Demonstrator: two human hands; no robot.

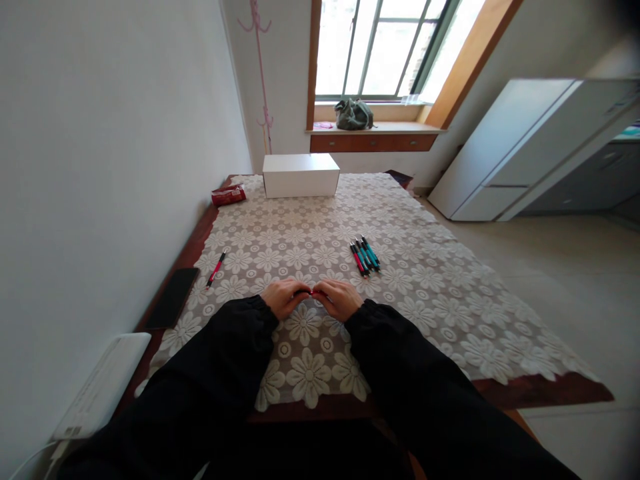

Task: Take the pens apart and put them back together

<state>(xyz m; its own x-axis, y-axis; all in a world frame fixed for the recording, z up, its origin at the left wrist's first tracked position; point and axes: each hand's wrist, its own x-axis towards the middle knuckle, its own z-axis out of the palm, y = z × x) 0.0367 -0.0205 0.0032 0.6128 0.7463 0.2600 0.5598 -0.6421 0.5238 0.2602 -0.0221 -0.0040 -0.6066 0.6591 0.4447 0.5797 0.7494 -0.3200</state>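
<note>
Both my hands meet over the near middle of the table, gripping a red pen [311, 292] between them. My left hand [284, 297] is closed on its left end, and my right hand [338, 298] is closed on its right end. Only a short red piece shows between the fingers; the rest is hidden. To the right and farther off, several pens [365, 255] with teal or red barrels and black ends lie side by side. Alone on the left lies another red-and-black pen [217, 269].
A lace tablecloth [310, 373] covers the dark red table. A black phone [173, 298] and a white device with a cable [103, 383] lie along the left edge. At the far end are a white box [301, 177] and a red packet [229, 195].
</note>
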